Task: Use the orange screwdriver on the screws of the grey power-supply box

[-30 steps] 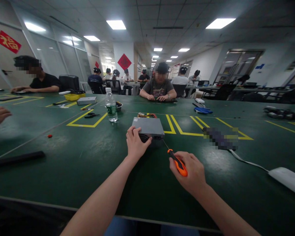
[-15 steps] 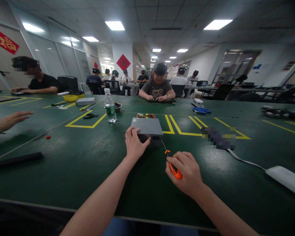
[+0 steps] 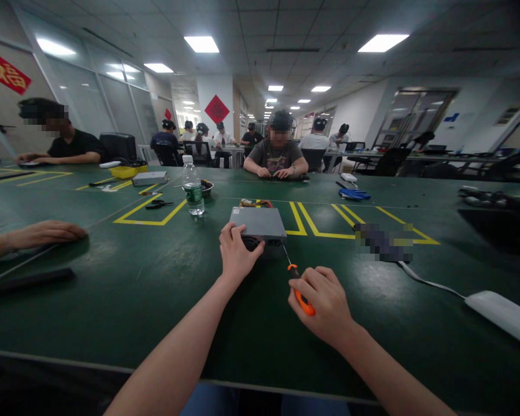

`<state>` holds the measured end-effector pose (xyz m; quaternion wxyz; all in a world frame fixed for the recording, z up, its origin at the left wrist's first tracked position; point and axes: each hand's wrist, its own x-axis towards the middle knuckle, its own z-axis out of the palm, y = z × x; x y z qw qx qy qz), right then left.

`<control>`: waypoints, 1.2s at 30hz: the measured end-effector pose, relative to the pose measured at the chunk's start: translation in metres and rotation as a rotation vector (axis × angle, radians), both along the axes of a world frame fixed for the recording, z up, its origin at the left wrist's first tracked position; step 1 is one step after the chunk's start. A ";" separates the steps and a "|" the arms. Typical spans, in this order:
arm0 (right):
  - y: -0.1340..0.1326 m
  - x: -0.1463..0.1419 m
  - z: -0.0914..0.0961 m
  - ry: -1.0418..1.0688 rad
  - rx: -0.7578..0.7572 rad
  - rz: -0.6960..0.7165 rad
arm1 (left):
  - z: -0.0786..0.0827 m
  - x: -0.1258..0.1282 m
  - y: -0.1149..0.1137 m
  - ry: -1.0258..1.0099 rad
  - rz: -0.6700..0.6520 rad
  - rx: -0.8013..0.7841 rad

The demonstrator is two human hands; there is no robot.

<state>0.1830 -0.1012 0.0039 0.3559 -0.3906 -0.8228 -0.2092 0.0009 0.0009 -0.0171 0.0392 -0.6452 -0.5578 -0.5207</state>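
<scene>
1. The metal box (image 3: pixel 260 222) sits on the green tabletop (image 3: pixel 169 289) at twelve o'clock: grey, flat-topped, a white label (image 3: pixel 236 211) at its ten o'clock corner.
2. Colourful wires (image 3: pixel 265 204) show at its twelve o'clock edge.
3. The left hand (image 3: pixel 236 253) grips its seven o'clock corner.
4. The right hand (image 3: pixel 326 301) wraps an orange-and-black screwdriver (image 3: pixel 304 304), shaft angled towards the box's five o'clock corner.
</scene>
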 end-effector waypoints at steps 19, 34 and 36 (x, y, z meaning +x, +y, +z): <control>0.007 -0.010 -0.001 -0.016 0.016 0.099 | 0.000 0.000 0.000 0.006 0.013 0.006; 0.007 -0.019 0.006 -0.028 -0.019 0.067 | -0.002 0.000 0.001 -0.004 0.015 0.010; 0.007 -0.023 0.009 -0.017 -0.015 0.087 | -0.001 0.000 0.001 0.002 0.014 0.007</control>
